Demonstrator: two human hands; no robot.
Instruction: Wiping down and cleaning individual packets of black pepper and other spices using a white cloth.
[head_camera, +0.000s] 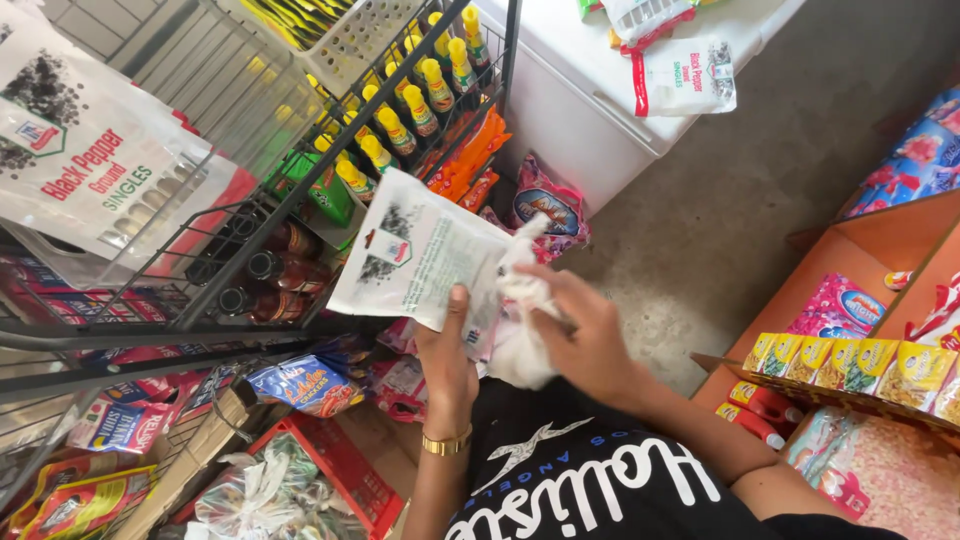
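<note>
My left hand (447, 352) grips the lower edge of a flat white spice packet (415, 250) with black print, held out in front of me. My right hand (587, 335) is closed on a crumpled white cloth or plastic (523, 310) pressed against the packet's right side. A gold bracelet sits on my left wrist. Both hands are close together above the floor, in front of a black wire rack (250, 250).
The rack holds yellow-capped sauce bottles (410, 110) and dark bottles (270, 280), with a large spice bag (90, 170) hanging at left. Snack packets fill the floor crates (330, 460). A white chest freezer (600, 110) stands behind; orange shelves (850, 300) with boxed goods are right.
</note>
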